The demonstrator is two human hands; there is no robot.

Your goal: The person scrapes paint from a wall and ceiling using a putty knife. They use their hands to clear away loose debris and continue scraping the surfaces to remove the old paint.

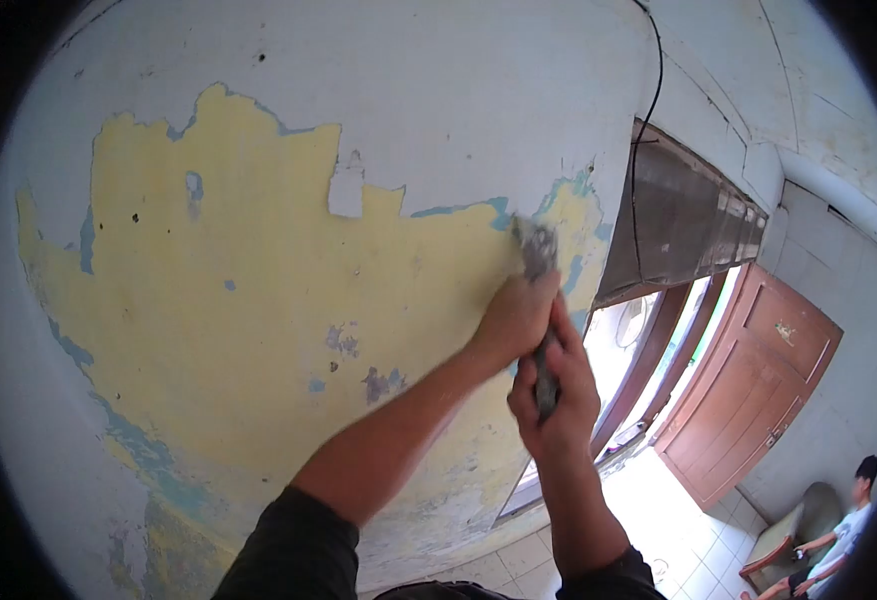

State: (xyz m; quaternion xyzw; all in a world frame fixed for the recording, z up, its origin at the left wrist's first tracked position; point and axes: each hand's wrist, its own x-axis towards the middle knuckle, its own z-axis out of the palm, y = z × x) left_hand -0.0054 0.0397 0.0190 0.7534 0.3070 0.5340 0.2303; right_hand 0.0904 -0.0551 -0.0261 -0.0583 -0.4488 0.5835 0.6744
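Observation:
Both of my hands are wrapped round a scraper (539, 250) with a broad greyish blade, somewhat blurred. My left hand (514, 318) grips it high, close to the blade. Lower down, my right hand (562, 392) closes on the handle, whose dark end shows below the fingers. The blade points up at the wall and meets the ragged border between white paint (518, 110) and a large bare yellow patch (258, 290). Bluish-green paint remnants (570, 195) lie along that border, just right of the blade. Exact contact of the blade's edge is hard to make out.
Right of the patch, the wall ends at a window with a dark covered panel (683, 215). A black cable (658, 60) hangs over it. Farther right are a brown door (758, 375), a tiled floor (698, 560), and a seated person (843, 545) by a chair (783, 530).

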